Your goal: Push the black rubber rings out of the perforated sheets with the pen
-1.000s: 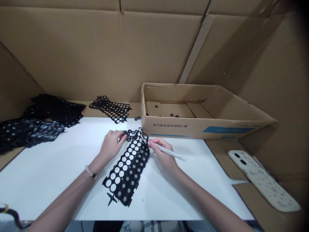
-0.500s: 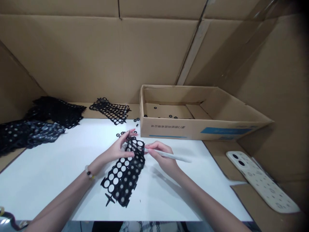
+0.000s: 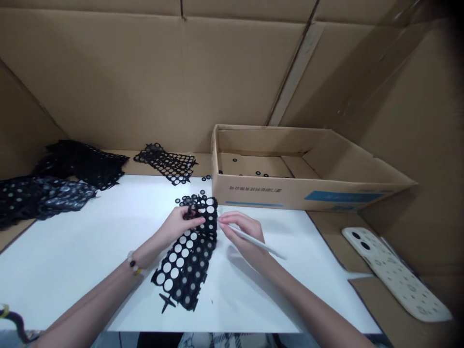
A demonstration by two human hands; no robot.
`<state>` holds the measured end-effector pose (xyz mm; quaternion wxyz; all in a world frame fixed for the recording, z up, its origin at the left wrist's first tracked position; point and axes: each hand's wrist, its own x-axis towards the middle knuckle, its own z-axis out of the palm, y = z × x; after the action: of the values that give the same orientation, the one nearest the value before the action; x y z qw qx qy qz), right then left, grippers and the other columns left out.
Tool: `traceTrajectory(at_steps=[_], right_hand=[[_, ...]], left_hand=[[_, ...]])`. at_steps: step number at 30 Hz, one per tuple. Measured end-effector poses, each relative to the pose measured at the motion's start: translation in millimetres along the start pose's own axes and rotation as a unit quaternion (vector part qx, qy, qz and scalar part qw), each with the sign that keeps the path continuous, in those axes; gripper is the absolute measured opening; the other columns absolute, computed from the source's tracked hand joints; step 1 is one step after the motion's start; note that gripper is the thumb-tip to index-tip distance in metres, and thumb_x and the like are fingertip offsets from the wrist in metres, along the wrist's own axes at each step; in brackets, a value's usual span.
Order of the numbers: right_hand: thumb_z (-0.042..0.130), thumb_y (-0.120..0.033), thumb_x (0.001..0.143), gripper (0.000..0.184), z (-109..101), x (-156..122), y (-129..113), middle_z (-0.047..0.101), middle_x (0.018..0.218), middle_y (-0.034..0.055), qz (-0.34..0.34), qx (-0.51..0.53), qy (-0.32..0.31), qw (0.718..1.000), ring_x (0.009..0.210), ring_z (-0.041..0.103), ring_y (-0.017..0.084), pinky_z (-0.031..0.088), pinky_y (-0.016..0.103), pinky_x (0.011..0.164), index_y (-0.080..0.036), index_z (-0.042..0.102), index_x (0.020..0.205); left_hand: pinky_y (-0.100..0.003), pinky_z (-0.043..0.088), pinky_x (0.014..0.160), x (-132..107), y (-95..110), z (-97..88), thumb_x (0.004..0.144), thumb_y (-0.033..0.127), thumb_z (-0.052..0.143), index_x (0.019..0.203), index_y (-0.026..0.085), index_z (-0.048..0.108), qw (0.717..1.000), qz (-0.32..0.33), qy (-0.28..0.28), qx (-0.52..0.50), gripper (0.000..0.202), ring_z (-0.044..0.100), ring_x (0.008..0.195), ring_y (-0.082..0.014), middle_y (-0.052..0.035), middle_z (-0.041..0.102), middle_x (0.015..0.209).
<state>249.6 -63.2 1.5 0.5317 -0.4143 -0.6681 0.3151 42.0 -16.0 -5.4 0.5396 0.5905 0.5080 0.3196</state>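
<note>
A black rubber sheet [image 3: 197, 256] full of round holes lies on the white table, its left columns punched through and its right columns still holding small rings. My left hand [image 3: 181, 223] pinches the upper left edge of this sheet between thumb and fingers. Just right of the sheet, my right hand [image 3: 246, 234] grips a thin white pen-like stick [image 3: 266, 247], its tip hidden at the fingertips. Several small black rings [image 3: 186, 199] are scattered beyond my left hand. Near the sheet's lower end sits a star-shaped black scrap [image 3: 167, 303].
An open cardboard box [image 3: 261, 192] with a few black rings inside stands at the back right. A punched black sheet [image 3: 166, 163] lies at the back, and piled black sheets [image 3: 83, 164] are at the left. A phone in a cream case [image 3: 395, 273] rests at the right.
The sheet's upper part, bunched up before, now lies more spread out and reaches farther back. My left fingers have closed on its edge. The stick has tilted, and its tip end has left the sheet.
</note>
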Motion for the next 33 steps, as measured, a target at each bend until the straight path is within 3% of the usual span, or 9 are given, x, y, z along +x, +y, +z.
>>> traceTrajectory(at_steps=[3, 7, 11, 21, 26, 33], right_hand=[[0.063, -0.021, 0.085, 0.007, 7.3, -2.0, -1.8, 0.072, 0.085, 0.0046, 0.005, -0.022, -0.012, 1.0, 0.081, 0.067, 0.02, 0.052, 0.032, 0.076, -0.022, 0.07, 0.081], [0.062, -0.023, 0.086, 0.008, 10.7, -4.5, -2.4, 0.072, 0.087, 0.0041, 0.056, -0.038, -0.021, 0.998, 0.079, 0.067, 0.019, 0.051, 0.03, 0.074, -0.022, 0.069, 0.082], [0.063, -0.028, 0.086, 0.007, 9.0, -5.0, -1.4, 0.071, 0.087, 0.0033, 0.105, -0.026, -0.012, 0.994, 0.078, 0.066, 0.019, 0.051, 0.029, 0.071, -0.022, 0.066, 0.084], [0.067, -0.031, 0.082, 0.011, 9.1, -5.1, 2.7, 0.072, 0.088, 0.006, 0.099, 0.024, 0.016, 0.995, 0.084, 0.068, 0.022, 0.053, 0.033, 0.077, -0.021, 0.068, 0.078], [0.067, -0.03, 0.082, 0.012, 9.7, -5.0, 4.8, 0.072, 0.084, 0.0055, 0.117, 0.022, 0.012, 0.993, 0.079, 0.067, 0.021, 0.053, 0.031, 0.072, -0.021, 0.067, 0.075], [0.065, -0.029, 0.082, 0.012, 8.3, -3.3, 3.0, 0.071, 0.081, 0.0044, 0.128, 0.006, -0.001, 0.992, 0.073, 0.066, 0.019, 0.051, 0.029, 0.067, -0.02, 0.066, 0.074]], left_hand=[[-0.028, 0.044, 0.067, -2.2, 2.2, 4.4, 0.065, 0.038, 0.075, 0.073, 0.013, 0.066, 1.0, 0.006, -0.023, -0.004, 0.027, 0.058, 0.066, -0.0165, -0.0009, 0.066, 0.069], [-0.026, 0.042, 0.062, -4.2, 5.2, 7.8, 0.064, 0.036, 0.076, 0.061, 0.014, 0.06, 1.0, 0.021, -0.016, 0.009, 0.027, 0.054, 0.061, -0.0145, 0.0022, 0.06, 0.06], [-0.025, 0.041, 0.06, -4.5, 4.4, 8.2, 0.065, 0.036, 0.076, 0.06, 0.015, 0.059, 0.999, 0.044, -0.004, 0.023, 0.027, 0.053, 0.06, -0.0139, 0.0027, 0.06, 0.06], [-0.029, 0.048, 0.063, -5.7, 2.6, 12.9, 0.055, 0.038, 0.082, 0.065, 0.015, 0.064, 0.996, 0.002, 0.077, -0.042, 0.031, 0.062, 0.068, -0.0187, -0.001, 0.067, 0.065], [-0.028, 0.047, 0.061, -5.0, 1.9, 15.0, 0.052, 0.032, 0.082, 0.057, 0.015, 0.059, 0.997, -0.009, 0.075, -0.022, 0.029, 0.059, 0.064, -0.0173, 0.0011, 0.062, 0.06], [-0.029, 0.045, 0.065, -4.9, -0.4, 13.7, 0.063, 0.036, 0.076, 0.056, 0.015, 0.059, 0.997, 0.057, 0.052, 0.027, 0.027, 0.054, 0.066, -0.0165, 0.0009, 0.056, 0.061]])
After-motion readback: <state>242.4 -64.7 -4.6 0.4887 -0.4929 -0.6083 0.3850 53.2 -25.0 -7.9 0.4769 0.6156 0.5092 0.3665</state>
